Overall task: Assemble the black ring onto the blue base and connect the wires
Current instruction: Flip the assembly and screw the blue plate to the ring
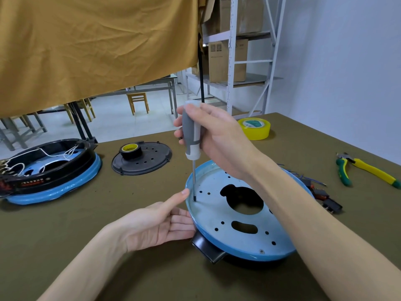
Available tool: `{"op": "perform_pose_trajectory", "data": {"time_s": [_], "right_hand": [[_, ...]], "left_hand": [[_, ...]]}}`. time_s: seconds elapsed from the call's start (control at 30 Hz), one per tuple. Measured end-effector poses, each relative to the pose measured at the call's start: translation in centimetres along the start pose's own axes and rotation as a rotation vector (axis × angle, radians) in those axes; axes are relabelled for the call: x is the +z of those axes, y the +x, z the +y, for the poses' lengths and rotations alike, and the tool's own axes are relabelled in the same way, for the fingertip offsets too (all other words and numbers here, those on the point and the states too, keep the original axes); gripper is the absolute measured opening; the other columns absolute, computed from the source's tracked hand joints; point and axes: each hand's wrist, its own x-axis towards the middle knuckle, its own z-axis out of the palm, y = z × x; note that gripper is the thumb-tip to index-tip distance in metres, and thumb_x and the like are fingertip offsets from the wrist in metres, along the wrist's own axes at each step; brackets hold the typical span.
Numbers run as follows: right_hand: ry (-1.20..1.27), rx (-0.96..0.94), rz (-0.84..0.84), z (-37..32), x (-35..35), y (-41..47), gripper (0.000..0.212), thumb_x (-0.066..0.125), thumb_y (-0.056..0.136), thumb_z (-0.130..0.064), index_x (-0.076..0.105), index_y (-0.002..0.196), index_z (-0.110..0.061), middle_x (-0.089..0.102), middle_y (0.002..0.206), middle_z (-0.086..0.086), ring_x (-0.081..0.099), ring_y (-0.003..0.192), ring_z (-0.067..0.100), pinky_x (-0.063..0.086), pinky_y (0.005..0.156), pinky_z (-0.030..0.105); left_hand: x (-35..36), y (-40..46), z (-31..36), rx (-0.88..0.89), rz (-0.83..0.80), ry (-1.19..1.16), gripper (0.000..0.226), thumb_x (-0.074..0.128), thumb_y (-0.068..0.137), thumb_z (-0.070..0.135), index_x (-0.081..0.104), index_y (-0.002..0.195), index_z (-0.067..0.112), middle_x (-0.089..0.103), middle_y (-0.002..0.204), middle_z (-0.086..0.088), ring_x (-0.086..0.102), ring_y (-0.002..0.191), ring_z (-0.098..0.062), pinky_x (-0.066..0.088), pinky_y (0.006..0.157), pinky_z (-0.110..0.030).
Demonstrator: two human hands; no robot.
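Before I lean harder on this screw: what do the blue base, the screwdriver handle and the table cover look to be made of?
Blue base: likely sheet metal, glossy blue enamel rim, dull grey punched face.
Screwdriver handle: translucent whitish plastic with matte grey, probably rubbery, grip; bright steel shaft.
Table cover: olive woven cloth, matte, soft-looking.

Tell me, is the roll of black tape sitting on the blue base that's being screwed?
No. The black tape sits on the black round cover farther back on the table, apart from the blue base where the screwdriver tip stands.
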Motion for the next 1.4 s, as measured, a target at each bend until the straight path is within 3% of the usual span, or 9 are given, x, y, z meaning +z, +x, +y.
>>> {"op": "perform_pose_trajectory", "data": {"time_s": [0.13, 0.33, 0.53, 0.67, 0.8, 0.9, 1.17, 1.27, 1.4], "right_hand": [[-0.078, -0.025, 0.026, 0.05, -0.01, -0.2, 0.018, 0.061, 0.104, -0.025, 0.052, 0.104, -0.009, 0.067, 0.096, 0.012, 0.062, 0.074, 0.021, 0.052, 0.076, 0.038], [0.006, 0.039, -0.01, -0.27, 0.18, -0.1, 0.036, 0.041, 0.11, -0.033, 0.06, 0.119, -0.004, 0.063, 0.093, 0.012, 0.054, 0.074, 0.018, 0.046, 0.076, 0.033], [-0.033, -0.039, 0.052, 0.5, 0.1, 0.02, 0.028, 0.065, 0.101, -0.029, 0.061, 0.112, -0.004, 0.068, 0.092, 0.011, 0.069, 0.078, 0.024, 0.054, 0.072, 0.035], [-0.068, -0.071, 0.085, 0.34, -0.04, -0.02, 0.026, 0.069, 0.1, -0.026, 0.05, 0.106, -0.01, 0.068, 0.081, 0.008, 0.063, 0.064, 0.02, 0.05, 0.062, 0.033], [0.029, 0.027, -0.01, -0.37, 0.14, -0.24, 0.034, 0.049, 0.106, -0.038, 0.055, 0.116, -0.007, 0.062, 0.087, 0.012, 0.054, 0.068, 0.019, 0.048, 0.071, 0.032], [0.033, 0.033, 0.015, -0.39, 0.28, -0.19, 0.038, 0.037, 0.111, -0.032, 0.063, 0.119, -0.005, 0.062, 0.092, 0.014, 0.055, 0.072, 0.019, 0.047, 0.075, 0.034], [-0.035, -0.053, 0.106, 0.26, 0.12, -0.07, 0.024, 0.065, 0.102, -0.03, 0.051, 0.101, -0.011, 0.065, 0.089, 0.009, 0.061, 0.068, 0.02, 0.052, 0.067, 0.034], [0.035, 0.005, 0.028, -0.15, 0.11, -0.16, 0.03, 0.052, 0.105, -0.036, 0.056, 0.112, -0.007, 0.063, 0.091, 0.01, 0.056, 0.07, 0.018, 0.048, 0.072, 0.033], [0.027, 0.0, 0.026, -0.2, 0.28, -0.15, 0.034, 0.038, 0.111, -0.025, 0.062, 0.122, -0.003, 0.063, 0.098, 0.012, 0.058, 0.076, 0.018, 0.049, 0.077, 0.032]], "left_hand": [[-0.02, -0.01, 0.0, 0.001, 0.002, 0.001, 0.085, 0.073, 0.072, 0.06, 0.066, 0.124, -0.007, 0.075, 0.117, -0.021, 0.078, 0.1, -0.023, 0.062, 0.076, -0.027], [-0.14, -0.03, -0.03, 0.001, -0.01, -0.002, 0.084, 0.074, 0.074, 0.061, 0.067, 0.124, -0.006, 0.075, 0.118, -0.021, 0.077, 0.101, -0.024, 0.062, 0.078, -0.027], [-0.23, -0.06, -0.03, -0.003, -0.017, -0.007, 0.081, 0.072, 0.078, 0.06, 0.067, 0.125, -0.006, 0.074, 0.12, -0.022, 0.077, 0.103, -0.024, 0.062, 0.08, -0.028], [-0.12, -0.03, 0.0, 0.001, -0.007, -0.004, 0.083, 0.072, 0.075, 0.06, 0.067, 0.123, -0.007, 0.074, 0.12, -0.022, 0.077, 0.102, -0.024, 0.062, 0.079, -0.027], [-0.01, -0.04, 0.03, -0.004, -0.005, -0.001, 0.083, 0.071, 0.075, 0.06, 0.067, 0.125, -0.007, 0.075, 0.118, -0.021, 0.077, 0.1, -0.023, 0.062, 0.077, -0.027], [0.12, -0.1, 0.06, 0.001, 0.003, -0.002, 0.084, 0.071, 0.074, 0.059, 0.066, 0.125, -0.007, 0.075, 0.118, -0.021, 0.078, 0.099, -0.023, 0.062, 0.076, -0.026], [0.19, -0.18, 0.11, 0.006, 0.004, 0.009, 0.085, 0.07, 0.075, 0.06, 0.065, 0.127, -0.007, 0.074, 0.12, -0.022, 0.077, 0.101, -0.023, 0.062, 0.078, -0.026], [0.11, -0.14, 0.11, 0.004, 0.0, 0.001, 0.083, 0.07, 0.077, 0.06, 0.066, 0.126, -0.007, 0.075, 0.118, -0.021, 0.077, 0.099, -0.023, 0.062, 0.078, -0.027], [0.03, -0.16, 0.04, 0.001, -0.005, 0.004, 0.082, 0.071, 0.077, 0.06, 0.067, 0.124, -0.006, 0.075, 0.118, -0.021, 0.077, 0.1, -0.023, 0.062, 0.078, -0.027]]}}
